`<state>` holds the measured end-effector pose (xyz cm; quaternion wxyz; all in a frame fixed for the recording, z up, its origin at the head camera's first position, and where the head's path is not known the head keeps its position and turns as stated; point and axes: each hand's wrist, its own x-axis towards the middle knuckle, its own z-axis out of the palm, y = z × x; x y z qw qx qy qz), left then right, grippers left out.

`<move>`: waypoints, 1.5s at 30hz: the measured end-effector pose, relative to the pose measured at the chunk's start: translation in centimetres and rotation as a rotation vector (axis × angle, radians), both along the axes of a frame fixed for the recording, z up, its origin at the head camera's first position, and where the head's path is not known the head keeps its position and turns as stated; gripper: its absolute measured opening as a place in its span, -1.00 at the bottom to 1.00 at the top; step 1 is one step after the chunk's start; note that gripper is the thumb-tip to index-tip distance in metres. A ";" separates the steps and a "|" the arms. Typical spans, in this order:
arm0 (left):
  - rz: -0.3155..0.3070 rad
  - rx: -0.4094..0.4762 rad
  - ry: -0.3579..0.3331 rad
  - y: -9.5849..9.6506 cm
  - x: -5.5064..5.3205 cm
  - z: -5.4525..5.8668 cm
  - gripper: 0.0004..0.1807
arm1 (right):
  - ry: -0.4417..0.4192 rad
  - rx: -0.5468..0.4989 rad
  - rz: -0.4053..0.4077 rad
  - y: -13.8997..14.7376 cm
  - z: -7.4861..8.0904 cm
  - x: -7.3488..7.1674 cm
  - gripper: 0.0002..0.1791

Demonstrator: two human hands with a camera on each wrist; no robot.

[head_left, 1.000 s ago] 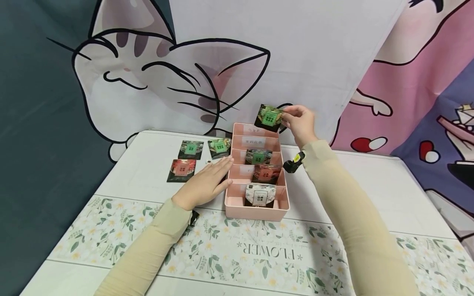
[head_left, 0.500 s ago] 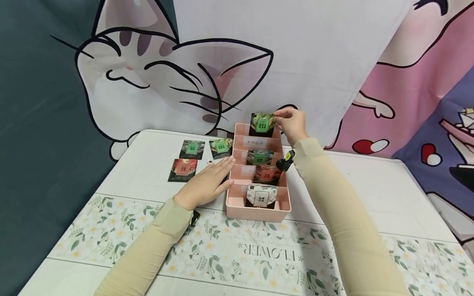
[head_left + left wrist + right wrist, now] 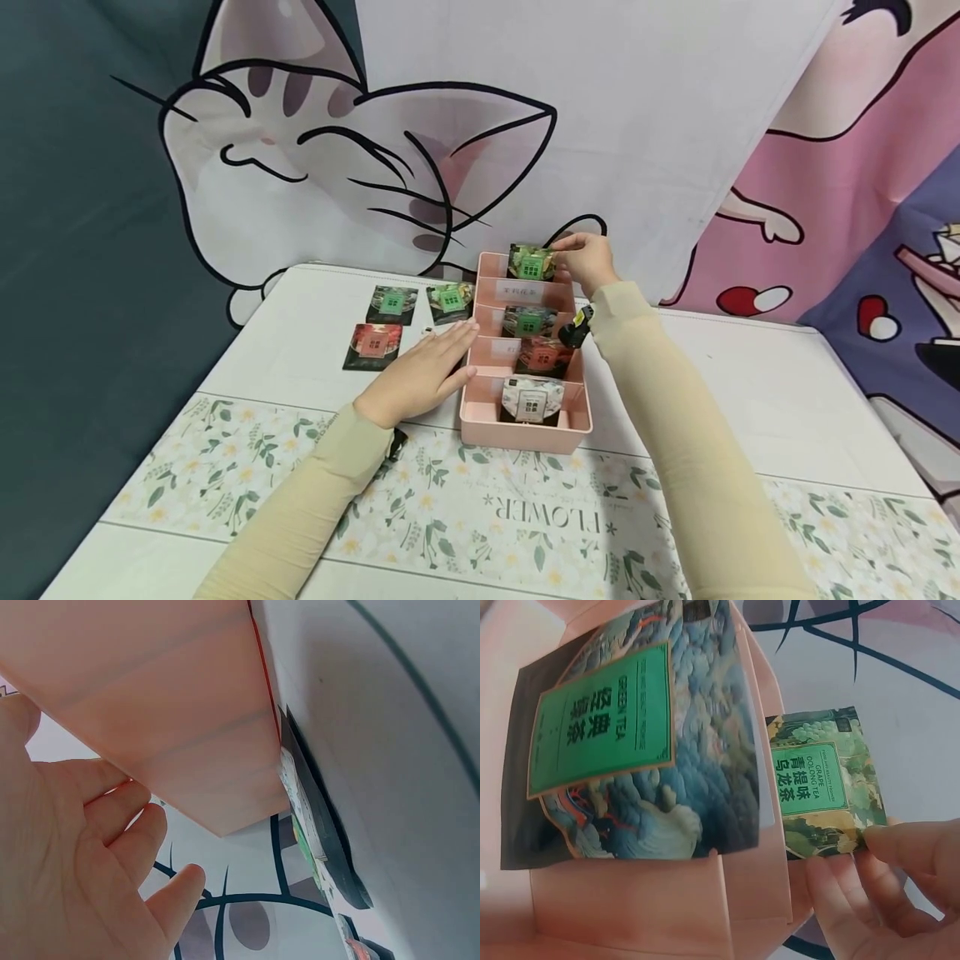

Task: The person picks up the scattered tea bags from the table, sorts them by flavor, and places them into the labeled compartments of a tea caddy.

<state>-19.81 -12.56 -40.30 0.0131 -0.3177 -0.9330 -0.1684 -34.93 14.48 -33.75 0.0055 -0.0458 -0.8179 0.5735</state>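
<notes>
My right hand (image 3: 588, 260) pinches the right edge of a grape oolong tea sachet (image 3: 814, 776) between thumb and fingers. The sachet's lower part sits down inside the rearmost compartment of a pink divided box (image 3: 517, 437). My left hand (image 3: 420, 371) lies along the box's left side, fingers extended, their tips at the rim. In the left wrist view, fingertips touch the box wall (image 3: 172, 712). Closer compartments hold a green tea sachet (image 3: 600, 742), a red sachet (image 3: 542, 357) and, at the front, a white sachet (image 3: 532, 400). A paper label (image 3: 519, 292) marks the second compartment from the back.
Left of the box, two green sachets (image 3: 392, 305) and a red sachet (image 3: 372, 346) lie on the white table (image 3: 292, 333). Another sachet is mostly hidden behind my left hand. A cat-printed cloth (image 3: 645, 125) hangs right behind the table.
My right hand has moved left and down, bringing the grape oolong tea sachet from above the box into its rearmost compartment. The left hand stays at the box's side.
</notes>
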 end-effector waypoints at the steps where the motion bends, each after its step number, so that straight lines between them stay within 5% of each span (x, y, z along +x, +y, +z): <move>1: 0.000 0.000 -0.002 0.0 0.0 0.0 -0.29 | -0.007 0.001 0.001 0.0 0.0 0.0 -0.79; 14: 0.000 0.003 0.000 -0.1 0.1 0.0 -0.29 | -0.003 0.120 0.027 0.3 0.1 0.0 -0.72; 29: 0.003 0.008 -0.009 0.0 0.1 -0.1 -0.30 | -0.033 0.035 0.118 2.5 1.4 0.5 -0.71; 38: 0.002 0.004 -0.001 0.0 0.2 -0.1 -0.29 | -0.054 0.060 0.197 3.5 1.7 1.7 -0.65; 45: -0.004 0.008 0.009 0.0 0.1 -0.1 -0.29 | 0.045 0.201 0.293 4.3 1.5 3.7 -0.66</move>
